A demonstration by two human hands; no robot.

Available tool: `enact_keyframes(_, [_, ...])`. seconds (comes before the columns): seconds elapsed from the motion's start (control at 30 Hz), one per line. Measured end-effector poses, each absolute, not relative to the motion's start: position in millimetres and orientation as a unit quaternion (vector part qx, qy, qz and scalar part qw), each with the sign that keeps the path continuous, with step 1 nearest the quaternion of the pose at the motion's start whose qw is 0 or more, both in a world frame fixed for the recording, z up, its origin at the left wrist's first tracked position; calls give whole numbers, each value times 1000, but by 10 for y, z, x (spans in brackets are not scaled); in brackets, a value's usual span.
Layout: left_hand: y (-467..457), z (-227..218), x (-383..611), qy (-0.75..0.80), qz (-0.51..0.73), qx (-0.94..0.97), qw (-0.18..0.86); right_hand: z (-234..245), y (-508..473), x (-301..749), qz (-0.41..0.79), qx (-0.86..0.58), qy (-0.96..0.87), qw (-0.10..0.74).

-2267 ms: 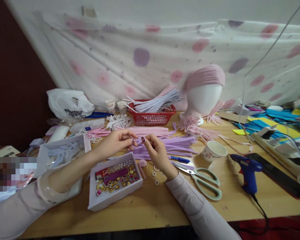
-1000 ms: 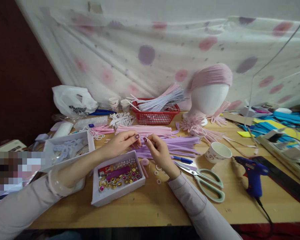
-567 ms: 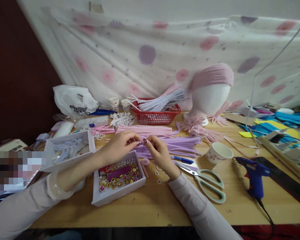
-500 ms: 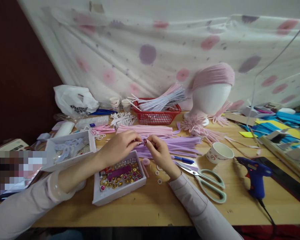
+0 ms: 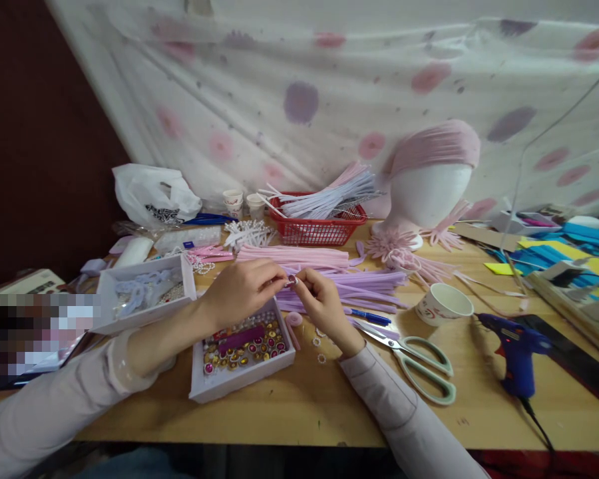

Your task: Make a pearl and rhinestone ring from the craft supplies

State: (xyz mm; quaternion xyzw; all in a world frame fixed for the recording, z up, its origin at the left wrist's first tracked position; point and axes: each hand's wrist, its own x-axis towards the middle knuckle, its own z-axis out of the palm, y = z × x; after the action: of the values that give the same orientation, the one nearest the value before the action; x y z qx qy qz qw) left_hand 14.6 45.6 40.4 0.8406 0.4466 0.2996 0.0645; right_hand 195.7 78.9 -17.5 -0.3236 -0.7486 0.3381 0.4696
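My left hand [image 5: 243, 290] and my right hand [image 5: 320, 303] meet fingertip to fingertip above the table, both pinched on a small piece [image 5: 290, 281] too tiny to name. They hover just over a white box of gold and pink gems [image 5: 242, 347]. Behind them lie bundles of purple pipe cleaners [image 5: 359, 286] and pink pipe cleaners [image 5: 294, 255]. A small pink coil [image 5: 294, 320] and a few little rings [image 5: 321, 343] rest on the wood beside my right wrist.
Scissors [image 5: 412, 360], a blue pen [image 5: 369, 317], a paper cup [image 5: 442, 305] and a blue glue gun [image 5: 515, 347] lie right. A red basket [image 5: 319, 229], a foam head with pink band [image 5: 432, 176], a white tray [image 5: 144, 296] and a plastic bag [image 5: 152, 196] stand behind and left.
Both hands have stayed together pinching the small piece, fingers shifting slightly. The view has drifted a little, so everything sits slightly further right in the picture.
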Motion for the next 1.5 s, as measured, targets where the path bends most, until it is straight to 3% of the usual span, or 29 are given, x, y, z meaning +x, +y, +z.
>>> enact_keyframes(0.27, [441,507,183,552,314,756,158,-197,787,1966,310,-321,-754,482])
enact_keyframes(0.67, [508,550,128,553,205,582,559,-161,763,1968,287,-319,-738,520])
enact_keyframes(0.9, [536,462,118,515,181,563,620,-140,734,1963,282,-322,-733,529])
enact_keyframes(1.07, [532,470,119,517,233,616,546,-135,736,1957,278,-341,-720,538])
enact_keyframes(1.27, [471,528,76,520,358,705,322,-161,760,1942,287,-367,-696,547])
enact_keyframes(1.43, [428,428,95,427,314,845,72,-164,750,1933,302,-368,-687,549])
enact_keyframes(1.5, [433,393,110,401,307,863,17,-156,744,1932,304,-367,-686,550])
